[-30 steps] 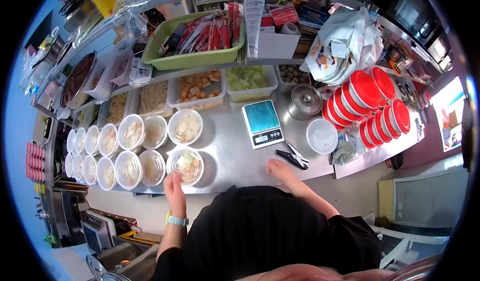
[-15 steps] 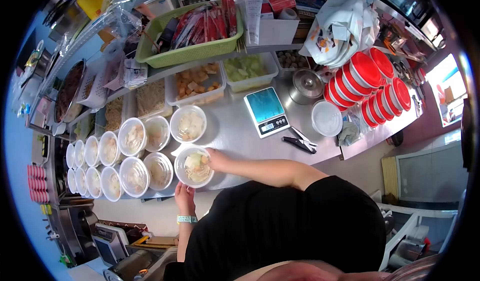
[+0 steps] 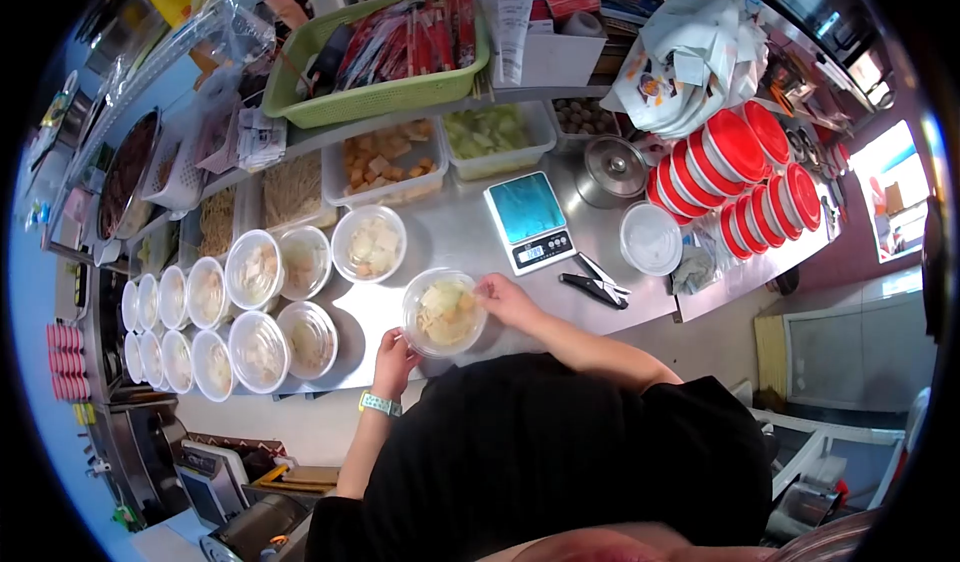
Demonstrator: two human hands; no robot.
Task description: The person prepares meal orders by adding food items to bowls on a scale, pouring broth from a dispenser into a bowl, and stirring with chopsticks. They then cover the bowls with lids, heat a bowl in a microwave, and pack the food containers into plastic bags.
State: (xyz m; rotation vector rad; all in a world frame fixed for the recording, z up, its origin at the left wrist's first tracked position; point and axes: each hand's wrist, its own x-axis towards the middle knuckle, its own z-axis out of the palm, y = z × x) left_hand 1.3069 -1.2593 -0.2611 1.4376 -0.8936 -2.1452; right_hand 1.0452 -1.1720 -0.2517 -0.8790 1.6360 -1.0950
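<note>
Between my hands, at the front of the steel counter, is a clear plastic bowl (image 3: 443,314) with pale noodles, greens and yellowish chunks in it. My right hand (image 3: 508,299) grips its right rim with bent fingers. At the lower left rim, my left hand (image 3: 395,360) pinches the edge with its fingertips; a band circles that wrist. Another filled bowl (image 3: 369,245) stands behind and to the left. Farther left, several filled bowls (image 3: 258,350) sit in two rows, some stacked. Behind my right hand lies a digital scale (image 3: 527,224) with a blue-green top.
Black-handled scissors (image 3: 597,284) lie right of the scale, near a stack of clear bowls (image 3: 651,240) and a lidded steel pot (image 3: 612,172). Red-lidded tubs (image 3: 720,157) are piled at right. Tubs of tofu-like cubes (image 3: 385,162) and greens (image 3: 492,137) line the back, below a green basket (image 3: 375,102).
Both hands have carried the noodle bowl to the right, away from the rows of bowls. Bare counter now shows where it was. The view has shifted slightly.
</note>
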